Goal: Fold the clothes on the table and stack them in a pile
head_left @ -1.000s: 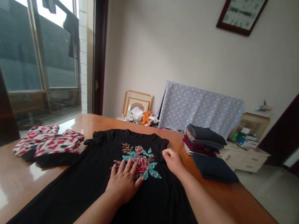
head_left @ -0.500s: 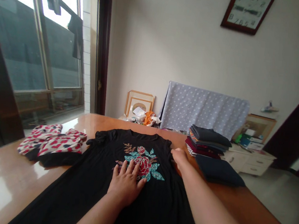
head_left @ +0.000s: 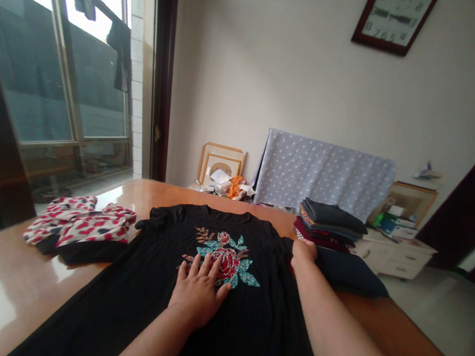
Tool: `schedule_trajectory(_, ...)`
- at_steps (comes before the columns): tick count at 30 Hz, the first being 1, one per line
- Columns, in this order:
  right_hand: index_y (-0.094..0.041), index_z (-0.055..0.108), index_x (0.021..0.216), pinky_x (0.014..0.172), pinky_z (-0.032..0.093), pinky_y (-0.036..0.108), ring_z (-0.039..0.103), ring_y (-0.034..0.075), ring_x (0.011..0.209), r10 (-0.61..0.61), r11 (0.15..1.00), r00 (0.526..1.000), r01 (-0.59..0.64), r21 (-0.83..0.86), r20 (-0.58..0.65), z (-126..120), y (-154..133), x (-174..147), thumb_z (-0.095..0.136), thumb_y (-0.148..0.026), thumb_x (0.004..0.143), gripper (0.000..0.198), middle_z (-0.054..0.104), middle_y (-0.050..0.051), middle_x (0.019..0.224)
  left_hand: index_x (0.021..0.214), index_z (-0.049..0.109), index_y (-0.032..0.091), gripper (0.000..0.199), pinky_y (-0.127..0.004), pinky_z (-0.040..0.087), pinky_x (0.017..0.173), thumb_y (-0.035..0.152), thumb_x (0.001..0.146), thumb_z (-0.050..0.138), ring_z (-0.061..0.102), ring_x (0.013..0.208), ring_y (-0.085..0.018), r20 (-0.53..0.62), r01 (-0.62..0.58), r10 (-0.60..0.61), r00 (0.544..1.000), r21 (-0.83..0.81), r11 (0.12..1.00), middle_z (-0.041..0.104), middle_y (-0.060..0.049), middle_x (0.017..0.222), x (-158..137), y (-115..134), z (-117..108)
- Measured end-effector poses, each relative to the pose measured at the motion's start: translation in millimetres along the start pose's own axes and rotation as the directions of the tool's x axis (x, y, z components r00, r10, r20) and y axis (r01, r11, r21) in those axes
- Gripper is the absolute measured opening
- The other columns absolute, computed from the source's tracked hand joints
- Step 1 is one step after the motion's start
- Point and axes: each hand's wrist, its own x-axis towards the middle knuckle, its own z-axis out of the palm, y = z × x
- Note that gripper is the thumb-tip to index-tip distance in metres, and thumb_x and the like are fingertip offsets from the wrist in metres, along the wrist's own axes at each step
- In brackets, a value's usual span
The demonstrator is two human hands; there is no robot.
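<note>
A black short-sleeved garment [head_left: 155, 294], a T-shirt or dress, lies spread on the table with its neckline at the far side. Its front bears a red rose design [head_left: 224, 261] with turquoise leaves. My left hand [head_left: 197, 293] rests flat on the chest, fingers spread, covering part of the design's lower left. At the right sleeve, my right hand [head_left: 303, 254] is closed, gripping the black cloth and holding it out to the side. The fingertips of that hand are partly hidden. The garment's lower end runs out of view.
On the brown table [head_left: 145, 190], a white garment with red spots [head_left: 87, 221] lies bunched at left. A stack of folded clothes [head_left: 330, 223] and a dark navy folded garment [head_left: 351, 271] sit at right. Beyond stand a dotted grey cloth [head_left: 324, 171] and a white cabinet [head_left: 395, 256].
My right hand has moved to the right, drawing the black sleeve outward toward the folded navy garment. My left hand has stayed in place on the chest.
</note>
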Motion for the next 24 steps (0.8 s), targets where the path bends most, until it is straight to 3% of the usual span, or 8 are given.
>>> schedule_trajectory(4,-0.009,0.062,0.131,0.075,0.055,0.028,0.070,0.029,0.099,0.054,0.997,0.997,-0.057,-0.053,-0.054,-1,7,4,0.058,-0.024,0.079,0.054,0.076,0.015,0.095,0.156,0.034,0.030,0.080,-0.066,0.008,0.118,0.074,0.092,0.018,0.011,0.152,-0.039,0.009,0.004,-0.004,1.000,0.005,1.000,0.023,-0.006,0.165,0,1,-1)
schedule_trajectory(10,-0.013,0.076,0.100,0.072,0.053,0.039,0.071,0.035,0.087,0.060,0.987,0.996,-0.050,-0.154,0.063,3,10,22,0.061,-0.037,0.080,0.035,0.074,0.021,0.093,0.156,0.035,0.029,0.079,-0.065,0.009,0.118,0.074,0.092,0.019,0.012,0.152,-0.038,0.003,0.006,-0.006,1.000,0.024,1.000,0.024,-0.006,0.165,1,2,-1)
schedule_trajectory(14,-0.015,0.072,0.110,0.081,0.052,0.045,0.069,0.037,0.098,0.008,0.954,0.993,0.027,-0.299,0.115,7,3,31,0.065,-0.042,0.079,0.042,0.071,0.023,0.107,0.155,0.036,0.030,0.078,-0.065,0.010,0.118,0.073,0.093,0.019,0.013,0.152,-0.039,-0.004,0.003,-0.002,1.000,0.037,0.999,0.024,-0.005,0.165,2,2,1)
schedule_trajectory(18,-0.019,0.070,0.115,0.097,0.046,0.049,0.058,0.036,0.121,-0.053,0.937,0.996,0.077,-0.342,0.077,15,-8,41,0.060,-0.035,0.084,0.036,0.064,0.021,0.125,0.155,0.035,0.030,0.079,-0.065,0.009,0.119,0.074,0.092,0.018,0.013,0.152,-0.038,-0.019,-0.001,0.002,1.000,0.047,0.999,0.023,-0.004,0.165,2,1,4)
schedule_trajectory(24,-0.015,0.074,0.099,0.089,0.051,0.041,0.066,0.035,0.108,-0.092,0.965,0.985,0.125,-0.232,0.145,38,-18,59,0.067,-0.027,0.078,0.025,0.070,0.022,0.107,0.155,0.035,0.032,0.078,-0.064,0.009,0.119,0.074,0.092,0.019,0.011,0.153,-0.037,-0.016,0.006,-0.005,1.000,0.052,0.999,0.024,-0.002,0.165,3,1,5)
